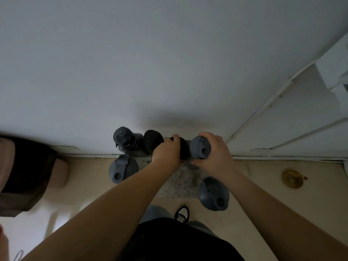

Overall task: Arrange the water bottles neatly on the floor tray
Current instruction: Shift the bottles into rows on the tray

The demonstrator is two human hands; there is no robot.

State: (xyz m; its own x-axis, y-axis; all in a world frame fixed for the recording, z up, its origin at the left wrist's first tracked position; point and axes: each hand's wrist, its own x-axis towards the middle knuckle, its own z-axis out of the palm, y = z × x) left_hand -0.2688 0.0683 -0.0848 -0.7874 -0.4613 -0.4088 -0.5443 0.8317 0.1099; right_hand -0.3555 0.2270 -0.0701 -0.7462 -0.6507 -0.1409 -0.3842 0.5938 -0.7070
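Note:
A speckled flat tray lies on the floor against the white wall. Along the wall stand a grey-lidded bottle, a black bottle, a second black bottle and a grey flip-lid bottle. My left hand is wrapped around the second black bottle. My right hand grips the grey flip-lid bottle beside it. Two more grey flip-lid bottles stand nearer me, one at the tray's left edge and one at its front right corner.
A brown and pink padded seat sits at the left. A brass floor drain is at the right. White door panels angle away on the right. My shoe is just in front of the tray.

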